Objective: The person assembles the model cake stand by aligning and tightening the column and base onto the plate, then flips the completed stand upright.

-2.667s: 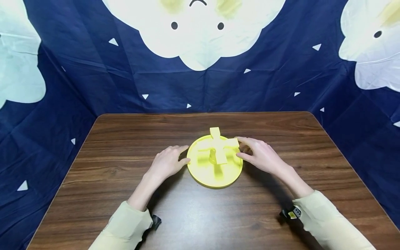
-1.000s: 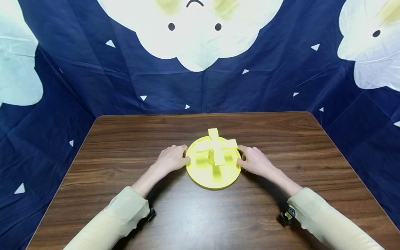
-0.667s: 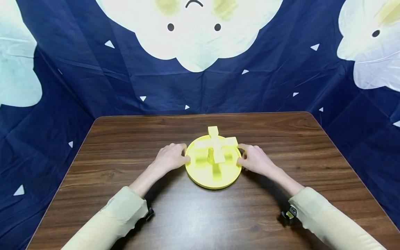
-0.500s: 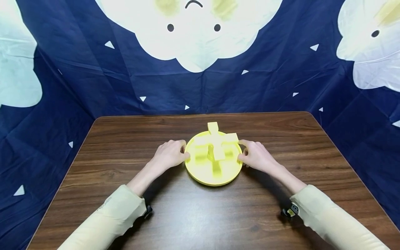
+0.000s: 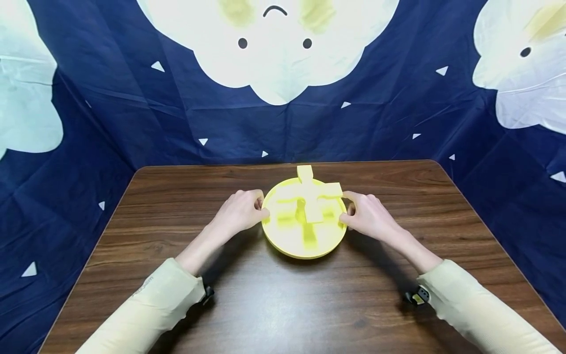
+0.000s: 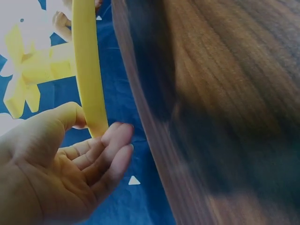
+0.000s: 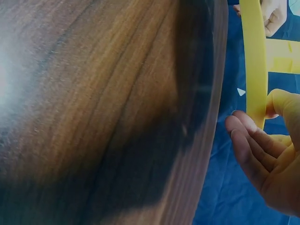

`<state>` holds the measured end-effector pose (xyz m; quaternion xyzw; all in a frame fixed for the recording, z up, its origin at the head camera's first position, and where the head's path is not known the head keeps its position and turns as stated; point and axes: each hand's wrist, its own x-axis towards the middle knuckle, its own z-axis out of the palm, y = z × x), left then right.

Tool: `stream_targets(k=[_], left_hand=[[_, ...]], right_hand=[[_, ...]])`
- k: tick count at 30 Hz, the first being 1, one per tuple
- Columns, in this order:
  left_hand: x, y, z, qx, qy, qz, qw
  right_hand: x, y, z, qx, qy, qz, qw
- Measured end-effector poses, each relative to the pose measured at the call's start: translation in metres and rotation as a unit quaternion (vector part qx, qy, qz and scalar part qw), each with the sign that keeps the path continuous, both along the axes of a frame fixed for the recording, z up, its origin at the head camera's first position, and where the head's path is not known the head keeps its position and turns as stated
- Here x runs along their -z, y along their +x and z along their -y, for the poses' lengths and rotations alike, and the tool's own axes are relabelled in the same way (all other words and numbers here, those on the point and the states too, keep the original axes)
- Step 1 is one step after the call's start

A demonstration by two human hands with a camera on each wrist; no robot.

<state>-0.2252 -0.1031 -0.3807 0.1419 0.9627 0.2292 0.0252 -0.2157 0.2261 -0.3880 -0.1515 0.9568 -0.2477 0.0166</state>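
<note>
A round yellow disc [image 5: 287, 238] with a low rim carries a yellow four-armed cross [image 5: 313, 209] on a short post at its middle. My left hand [image 5: 239, 211] pinches its left edge, thumb on top and fingers beneath. At the right edge my right hand [image 5: 373, 216] grips the rim the same way. The left wrist view has the disc edge-on [image 6: 89, 65], apart from the tabletop, with the left hand's fingers [image 6: 115, 145] under it. From the right wrist, the disc's edge [image 7: 255, 65] also stands clear of the wood, above the right hand's fingers [image 7: 251, 150].
A brown wood-grain table [image 5: 274, 305] lies below, with rounded far corners. Behind and along both sides hangs a dark blue cloth [image 5: 239, 123] printed with white clouds and small triangles. Both sleeves bear a small dark device [image 5: 417, 296] at the wrist.
My hands first rested loosely at the disc's sides, then closed on its rim. Disc and cross have since risen off the table and shifted slightly away from me, still roughly level.
</note>
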Motion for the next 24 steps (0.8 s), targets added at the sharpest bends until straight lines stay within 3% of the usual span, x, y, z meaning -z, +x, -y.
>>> stream_targets(k=[7, 11, 17, 20, 24], left_hand=[[-0.004, -0.002, 0.002, -0.006, 0.042, 0.019, 0.9989], [-0.008, -0.003, 0.003, -0.011, 0.061, 0.022, 0.9978], [-0.013, -0.008, 0.004, -0.021, 0.101, 0.028, 0.9943], [-0.012, -0.012, 0.004, -0.032, 0.125, 0.040, 0.9908], [-0.012, -0.014, 0.005, -0.037, 0.167, 0.057, 0.9836]], right_hand=[[-0.007, -0.005, 0.000, 0.007, -0.009, -0.005, 0.9999], [-0.012, -0.009, -0.002, 0.021, -0.072, 0.048, 0.9960], [-0.015, -0.015, -0.008, 0.034, -0.180, 0.112, 0.9766], [-0.016, -0.016, -0.009, 0.033, -0.206, 0.113, 0.9715], [-0.017, -0.016, -0.010, 0.027, -0.209, 0.097, 0.9727]])
